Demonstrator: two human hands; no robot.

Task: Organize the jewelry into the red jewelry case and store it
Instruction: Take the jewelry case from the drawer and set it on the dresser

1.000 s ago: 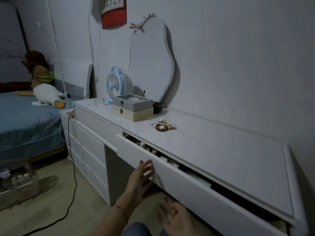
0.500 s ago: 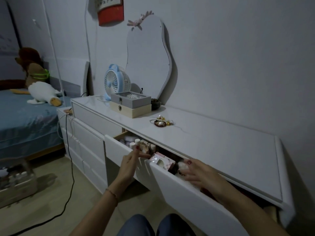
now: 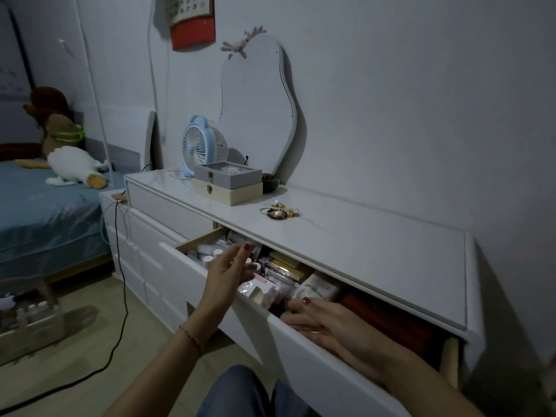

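A small heap of jewelry (image 3: 279, 212), beads, pearls and rings, lies on the white dresser top (image 3: 376, 245). Below it the wide drawer (image 3: 316, 356) stands pulled out. At the drawer's right end lies a dark red case (image 3: 391, 320), partly under the top. My left hand (image 3: 228, 275) hovers over the drawer's left part with fingers relaxed, holding nothing. My right hand (image 3: 328, 323) reaches into the drawer's middle with straight fingers, just left of the red case, resting among the packets.
The drawer holds small white bottles (image 3: 207, 257), a gold box (image 3: 288, 266) and pink packets (image 3: 264, 291). Two stacked boxes (image 3: 228, 185), a blue fan (image 3: 201, 149) and a mirror (image 3: 255, 109) stand at the dresser's back left. A bed (image 3: 45, 212) and a floor cable (image 3: 120, 296) lie left.
The drawer has slid much further out. My left hand left the drawer front and rose over the contents. My right hand came up from below and reached inside.
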